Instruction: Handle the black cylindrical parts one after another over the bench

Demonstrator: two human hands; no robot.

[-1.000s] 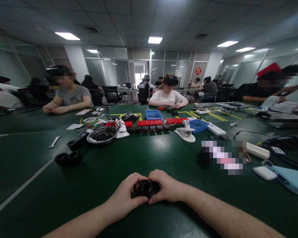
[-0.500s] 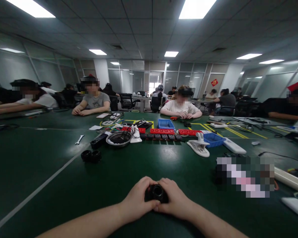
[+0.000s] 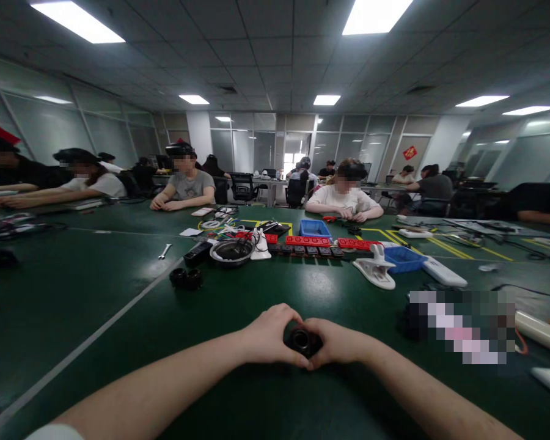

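Note:
My left hand [image 3: 271, 335] and my right hand [image 3: 338, 342] meet around a black part with a round, hollow mouth [image 3: 301, 338], low over the near side of the green table. Fingers and thumbs of both hands curl around its sides, and the mouth faces up toward me. Its exact kind and its lower portion are hidden by my grip and the dark shade. A pair of black cylindrical pieces [image 3: 186, 278] stands on the table, ahead and to the left of my hands.
A metal bowl [image 3: 231, 252], a wrench [image 3: 165, 251] and red socket strips [image 3: 301, 241] lie farther off. Two blue trays [image 3: 402, 259] and a white clip base [image 3: 376, 269] are ahead. A pixelated item [image 3: 461, 330] lies right. People sit around the table's far side.
My view has turned slightly left, so the scene sits farther right. Both hands, still around the black part, have moved a little forward, away from me.

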